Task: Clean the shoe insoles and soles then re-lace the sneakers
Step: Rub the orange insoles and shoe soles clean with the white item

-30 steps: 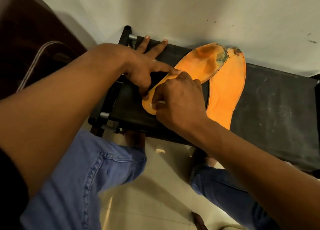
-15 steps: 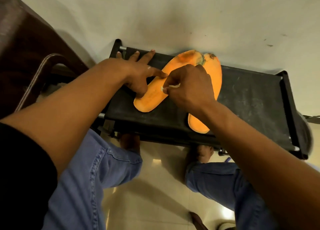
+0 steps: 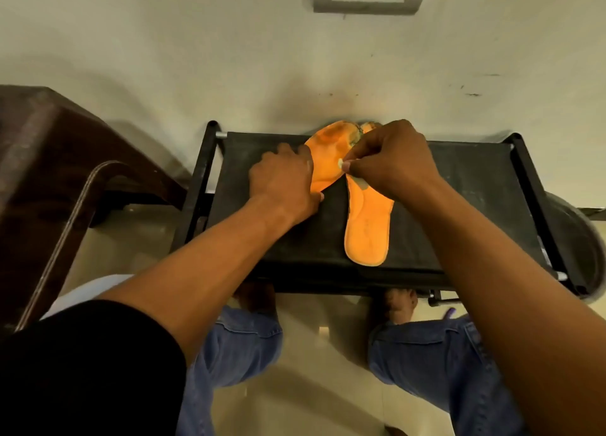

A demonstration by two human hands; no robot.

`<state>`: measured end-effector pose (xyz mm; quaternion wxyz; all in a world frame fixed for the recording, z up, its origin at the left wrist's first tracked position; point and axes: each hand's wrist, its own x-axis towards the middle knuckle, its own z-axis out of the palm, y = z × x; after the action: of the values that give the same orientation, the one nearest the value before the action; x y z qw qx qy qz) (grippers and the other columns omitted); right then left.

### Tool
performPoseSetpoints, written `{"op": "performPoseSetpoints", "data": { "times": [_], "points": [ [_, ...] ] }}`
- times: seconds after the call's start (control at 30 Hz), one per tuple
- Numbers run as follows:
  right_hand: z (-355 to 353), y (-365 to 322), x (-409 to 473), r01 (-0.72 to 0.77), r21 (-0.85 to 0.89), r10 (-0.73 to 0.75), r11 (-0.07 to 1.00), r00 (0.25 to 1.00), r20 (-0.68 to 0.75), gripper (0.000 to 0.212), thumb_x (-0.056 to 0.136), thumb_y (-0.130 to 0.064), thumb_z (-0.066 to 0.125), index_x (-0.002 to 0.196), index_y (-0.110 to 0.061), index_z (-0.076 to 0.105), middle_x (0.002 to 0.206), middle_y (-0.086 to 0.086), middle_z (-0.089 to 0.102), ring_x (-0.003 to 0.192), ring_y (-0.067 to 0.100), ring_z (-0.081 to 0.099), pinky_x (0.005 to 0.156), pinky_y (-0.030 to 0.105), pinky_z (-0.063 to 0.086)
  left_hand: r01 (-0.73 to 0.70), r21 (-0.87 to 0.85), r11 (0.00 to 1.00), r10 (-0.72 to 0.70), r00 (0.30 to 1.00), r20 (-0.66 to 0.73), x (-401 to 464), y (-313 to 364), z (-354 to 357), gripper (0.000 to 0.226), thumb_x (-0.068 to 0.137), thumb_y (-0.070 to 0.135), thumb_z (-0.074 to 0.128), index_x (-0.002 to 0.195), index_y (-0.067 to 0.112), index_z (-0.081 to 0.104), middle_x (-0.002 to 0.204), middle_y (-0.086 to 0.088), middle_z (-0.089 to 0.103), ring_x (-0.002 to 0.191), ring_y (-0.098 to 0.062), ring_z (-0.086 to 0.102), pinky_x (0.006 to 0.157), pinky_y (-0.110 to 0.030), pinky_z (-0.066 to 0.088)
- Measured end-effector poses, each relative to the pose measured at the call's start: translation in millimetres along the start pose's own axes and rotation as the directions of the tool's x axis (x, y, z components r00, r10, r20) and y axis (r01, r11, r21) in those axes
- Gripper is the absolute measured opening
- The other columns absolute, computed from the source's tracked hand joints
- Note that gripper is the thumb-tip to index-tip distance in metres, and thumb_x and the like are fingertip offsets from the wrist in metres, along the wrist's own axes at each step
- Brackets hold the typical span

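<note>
On the black rack (image 3: 459,186), the left hand (image 3: 282,180) presses one orange insole (image 3: 328,153); the right hand (image 3: 390,160) pinches a small pale scrap (image 3: 341,163).

Bare black rack top (image 3: 465,186) is lying open at 3 o'clock of the right insole (image 3: 367,225), and a narrower strip at 9 o'clock of the left hand (image 3: 282,180). The wall (image 3: 164,58) is blocking 12 o'clock. The rack's raised side rails (image 3: 200,186) are bounding both ends. A brown chair (image 3: 49,160) is standing beyond, at 9 o'clock.
</note>
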<state>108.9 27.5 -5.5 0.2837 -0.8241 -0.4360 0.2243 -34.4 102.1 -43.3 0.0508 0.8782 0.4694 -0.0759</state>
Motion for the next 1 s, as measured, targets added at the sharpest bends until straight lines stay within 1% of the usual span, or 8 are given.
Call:
{"op": "performPoseSetpoints", "data": {
  "times": [0.13, 0.2, 0.43, 0.5, 0.6, 0.73, 0.9, 1.0],
  "points": [
    [-0.1, -2.2, 19.4, -0.006, -0.052, 0.004, 0.999, 0.999, -0.038, 0.011, 0.077, -0.022, 0.081, 0.071, -0.026, 0.073, 0.083, -0.004, 0.072, 0.082, 0.016, 0.068, 0.069, 0.03, 0.052, -0.099, -0.06, 0.993, 0.091, 0.988, -0.122, -1.5, -0.6, -7.8, 0.026, 0.081, 0.042, 0.066, 0.085, 0.018, 0.056, 0.079, -0.003, 0.055, 0.077, -0.03, 0.061, 0.061, -0.033, 0.04],
    [1.5, -3.6, 22.3, -0.009, -0.039, 0.006, 0.999, 0.998, -0.069, 0.006, 0.078, -0.023, 0.08, 0.075, -0.025, 0.074, 0.086, -0.001, 0.073, 0.083, 0.018, 0.069, 0.071, 0.034, 0.057, -0.123, -0.083, 0.989, 0.112, 0.985, -0.134, -5.5, -0.9, -12.6, 0.029, 0.085, 0.034, 0.061, 0.067, 0.018, 0.044, 0.065, 0.001, 0.043, 0.062, -0.025, 0.051, 0.055, -0.032, 0.035],
    [-8.0, -5.7, 20.1, 0.044, 0.139, -0.026, 0.989, 0.991, -0.132, 0.015, 0.086, -0.026, 0.078, 0.073, -0.027, 0.071, 0.075, -0.012, 0.068, 0.075, 0.009, 0.067, 0.067, 0.027, 0.053, -0.066, -0.378, 0.924, -0.009, 0.981, -0.193, -19.2, -21.7, -34.4, 0.025, 0.092, 0.014, 0.054, 0.07, 0.021, 0.061, 0.065, 0.002, 0.061, 0.063, -0.023, 0.063, 0.056, -0.03, 0.043],
    [-11.2, -8.6, 18.7, 0.06, 0.214, -0.029, 0.975, 0.989, -0.144, 0.017, 0.087, -0.027, 0.079, 0.072, -0.029, 0.07, 0.073, -0.016, 0.065, 0.074, 0.006, 0.065, 0.071, 0.027, 0.054, 0.06, -0.591, 0.804, -0.14, 0.986, -0.091, -30.1, -27.2, -39.2, 0.024, 0.095, 0.016, 0.059, 0.079, 0.027, 0.071, 0.074, 0.004, 0.071, 0.071, -0.017, 0.069, 0.065, -0.03, 0.054],
    [-10.5, -13.3, 17.4, 0.074, 0.281, -0.035, 0.957, 0.989, -0.142, 0.022, 0.086, -0.029, 0.08, 0.068, -0.033, 0.067, 0.073, -0.018, 0.065, 0.073, 0.005, 0.065, 0.077, 0.031, 0.058, 0.226, -0.866, 0.446, -0.196, 0.969, 0.152, -42.5, -26.5, -44.2, 0.024, 0.1, 0.015, 0.058, 0.088, 0.022, 0.078, 0.081, -0.002, 0.077, 0.077, -0.021, 0.074, 0.065, -0.033, 0.061],
    [-3.0, -19.4, 13.9, 0.1, 0.312, -0.064, 0.945, 0.99, -0.123, 0.017, 0.084, -0.029, 0.081, 0.07, -0.032, 0.071, 0.077, -0.012, 0.071, 0.076, 0.008, 0.068, 0.079, 0.04, 0.062, 0.355, -0.933, 0.056, -0.118, 0.931, 0.347, -36.7, -23.3, -52.9, 0.024, 0.103, 0.009, 0.053, 0.11, 0.014, 0.075, 0.094, -0.005, 0.078, 0.078, -0.012, 0.074, 0.059, -0.024, 0.057],
    [9.6, -18.4, 13.2, 0.101, 0.286, -0.072, 0.953, 0.991, -0.109, 0.006, 0.083, -0.03, 0.081, 0.079, -0.027, 0.078, 0.078, -0.01, 0.073, 0.077, 0.008, 0.069, 0.078, 0.04, 0.061, 0.36, -0.932, -0.042, -0.117, 0.925, 0.363, -21.4, -19.3, -50.3, 0.024, 0.099, 0.005, 0.053, 0.111, 0.008, 0.073, 0.106, -0.019, 0.074, 0.095, -0.029, 0.07, 0.087, -0.042, 0.059],
    [17.5, -13.1, 12.2, 0.07, 0.247, -0.051, 0.966, 0.995, -0.083, 0.005, 0.084, -0.03, 0.08, 0.084, -0.025, 0.079, 0.081, -0.009, 0.074, 0.079, 0.008, 0.068, 0.076, 0.036, 0.06, 0.398, -0.918, 0.008, -0.102, 0.913, 0.395, -13.3, -19.5, -47.5, 0.019, 0.098, 0.011, 0.058, 0.109, 0.006, 0.073, 0.102, -0.019, 0.074, 0.093, -0.03, 0.07, 0.083, -0.04, 0.059]
  ]
}}
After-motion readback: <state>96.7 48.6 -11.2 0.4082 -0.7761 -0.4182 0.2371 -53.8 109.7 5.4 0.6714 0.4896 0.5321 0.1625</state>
